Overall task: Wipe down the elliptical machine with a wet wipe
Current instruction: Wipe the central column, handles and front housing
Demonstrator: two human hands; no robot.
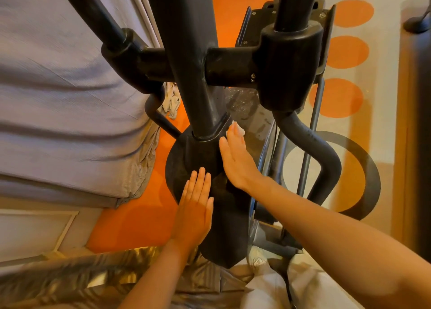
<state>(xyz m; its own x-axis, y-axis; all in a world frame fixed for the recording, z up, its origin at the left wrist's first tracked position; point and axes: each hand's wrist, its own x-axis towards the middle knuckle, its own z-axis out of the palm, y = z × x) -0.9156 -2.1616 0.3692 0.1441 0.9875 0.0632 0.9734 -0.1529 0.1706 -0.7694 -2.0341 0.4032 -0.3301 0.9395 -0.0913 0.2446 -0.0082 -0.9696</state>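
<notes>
The black elliptical machine (186, 58) fills the middle of the head view, its thick central post running down into a rounded black housing (200, 159). My right hand (238, 161) lies flat against the housing's right side, pressing a small white wet wipe (239, 127) that shows only past the fingertips. My left hand (196, 206) rests flat and empty on the housing's left side, fingers together and pointing up. Moving arms (310, 143) of the machine curve down on the right.
A bed with grey-lilac sheets (65, 94) crowds the left side. An orange and cream rug with orange circles (347, 51) covers the floor to the right. A crumpled cloth (171, 101) lies behind the post. Loose fabric (268, 285) bunches at the machine's near base.
</notes>
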